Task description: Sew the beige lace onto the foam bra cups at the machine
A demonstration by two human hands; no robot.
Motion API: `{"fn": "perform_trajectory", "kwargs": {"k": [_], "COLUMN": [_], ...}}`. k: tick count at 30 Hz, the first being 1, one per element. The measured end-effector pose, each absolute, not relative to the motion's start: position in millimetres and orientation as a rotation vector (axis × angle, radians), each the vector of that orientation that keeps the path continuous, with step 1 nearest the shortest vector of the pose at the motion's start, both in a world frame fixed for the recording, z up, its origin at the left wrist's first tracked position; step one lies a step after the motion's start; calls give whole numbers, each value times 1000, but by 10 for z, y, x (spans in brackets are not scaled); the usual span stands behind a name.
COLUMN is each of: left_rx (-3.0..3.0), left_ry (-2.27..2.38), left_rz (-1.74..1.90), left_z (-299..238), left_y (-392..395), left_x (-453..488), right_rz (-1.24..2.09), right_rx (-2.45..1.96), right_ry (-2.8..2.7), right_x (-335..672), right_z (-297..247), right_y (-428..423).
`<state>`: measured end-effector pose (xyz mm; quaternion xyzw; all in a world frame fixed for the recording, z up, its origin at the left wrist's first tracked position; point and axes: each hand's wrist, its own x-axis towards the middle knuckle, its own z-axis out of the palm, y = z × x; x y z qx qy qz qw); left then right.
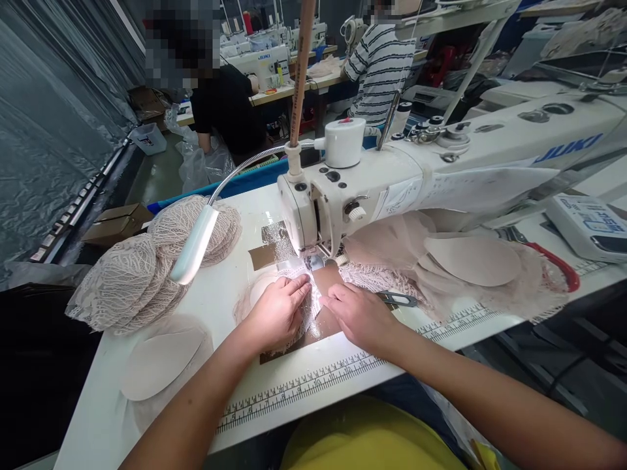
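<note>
My left hand (pixel 280 312) is closed, thumb and fingers pressed together on a lace-edged fabric piece (pixel 255 287) just in front of the sewing machine's presser foot (pixel 329 256). On the other side of that lace, my right hand (pixel 361 318) pinches its edge with bent fingers. Dark thread snips (pixel 400 299) show beside the back of my right hand; I cannot tell whether it holds them. Under the needle area, the fabric is partly hidden by my fingers and the machine head (pixel 306 209).
Stacked lace cups (pixel 122 281) and smooth beige pieces (pixel 161 359) lie at left, beneath a bendable lamp (pixel 196 245). More beige pieces (pixel 473 261) and red-handled scissors (pixel 558 264) are at right. A printed ruler (pixel 304 388) runs along the table's front. Two people sit at machines beyond.
</note>
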<state>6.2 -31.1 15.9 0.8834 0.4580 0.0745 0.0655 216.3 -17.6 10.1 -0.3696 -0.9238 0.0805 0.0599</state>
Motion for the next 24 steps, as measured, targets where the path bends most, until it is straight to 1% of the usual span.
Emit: {"fn": "perform_trajectory", "kwargs": {"k": [7,12,20,24], "left_rx": [2691,2721,2775,2789], "left_ry": [1370,1380,1390,1270], "left_rz": [244,221,295,361], "left_z": [172,150,135,127], "left_y": [-145,-2,80,0], "left_x": [18,-39,-102,-92], "right_rz": [267,219,112,89], "right_rx": [-1136,-1097,-1083,-1087], "right_ry": [-2826,-2870,-2808,-2798], "right_x": [2113,2030,1984,1984], "right_z": [179,235,114,91], "right_y": [-58,94,186,182]}}
